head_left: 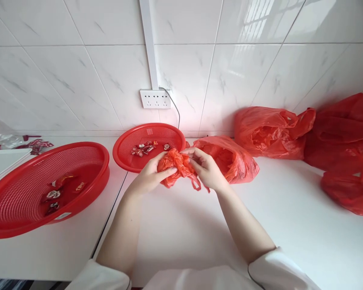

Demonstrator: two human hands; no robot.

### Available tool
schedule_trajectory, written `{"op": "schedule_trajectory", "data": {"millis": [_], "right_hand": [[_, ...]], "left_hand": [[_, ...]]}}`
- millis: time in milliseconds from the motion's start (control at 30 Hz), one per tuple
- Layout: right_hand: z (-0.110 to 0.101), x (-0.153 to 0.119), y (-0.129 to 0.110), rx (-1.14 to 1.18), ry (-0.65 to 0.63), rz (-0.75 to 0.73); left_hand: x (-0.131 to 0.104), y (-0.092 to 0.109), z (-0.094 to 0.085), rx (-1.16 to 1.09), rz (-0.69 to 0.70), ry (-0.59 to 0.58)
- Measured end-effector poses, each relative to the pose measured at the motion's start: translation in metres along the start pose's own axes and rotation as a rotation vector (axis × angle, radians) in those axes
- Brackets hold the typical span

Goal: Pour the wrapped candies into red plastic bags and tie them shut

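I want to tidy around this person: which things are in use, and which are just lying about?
In use:
crumpled red bag, held in the left hand and right hand

Seemingly just lying about:
middle basket and left basket, small wrapped pieces in both
open red bag beside the right hand
red bags farther right
clear plastic at far left

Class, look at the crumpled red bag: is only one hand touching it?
No, the left hand and the right hand both have fingers on the bag.
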State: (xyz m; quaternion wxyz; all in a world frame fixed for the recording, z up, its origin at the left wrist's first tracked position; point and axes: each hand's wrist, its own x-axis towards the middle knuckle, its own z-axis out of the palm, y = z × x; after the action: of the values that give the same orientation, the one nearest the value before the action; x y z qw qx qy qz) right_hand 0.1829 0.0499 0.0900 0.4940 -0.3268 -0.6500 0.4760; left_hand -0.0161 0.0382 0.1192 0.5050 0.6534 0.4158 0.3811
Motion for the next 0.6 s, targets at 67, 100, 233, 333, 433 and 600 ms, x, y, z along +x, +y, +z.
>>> {"op": "schedule_trajectory", "data": {"millis": [67, 100, 233, 333, 433, 600], "right_hand": [[-0.008, 0.001, 0.002, 0.004, 0.069, 0.036], [-0.013, 0.001, 0.003, 0.001, 0.096, 0.048], [-0.035, 0.000, 0.001, -0.062, 0.165, 0.056], [-0.048, -0.003, -0.002, -0.155, 0.197, 0.085], [-0.058, -0.008, -0.006, -0.226, 0.198, 0.104], [-0.065, -0.018, -0.020, -0.372, 0.029, 0.044]], "left_hand": [[0.000, -0.001, -0.002, -0.061, -0.024, 0.037], [0.000, -0.001, -0.004, -0.085, -0.039, 0.047], [0.004, -0.009, -0.014, -0.214, -0.064, 0.233], [0.009, -0.017, -0.020, -0.328, -0.005, 0.489], [0.014, -0.023, -0.023, -0.375, 0.066, 0.562], [0.013, -0.021, -0.025, -0.318, -0.047, 0.440]]}}
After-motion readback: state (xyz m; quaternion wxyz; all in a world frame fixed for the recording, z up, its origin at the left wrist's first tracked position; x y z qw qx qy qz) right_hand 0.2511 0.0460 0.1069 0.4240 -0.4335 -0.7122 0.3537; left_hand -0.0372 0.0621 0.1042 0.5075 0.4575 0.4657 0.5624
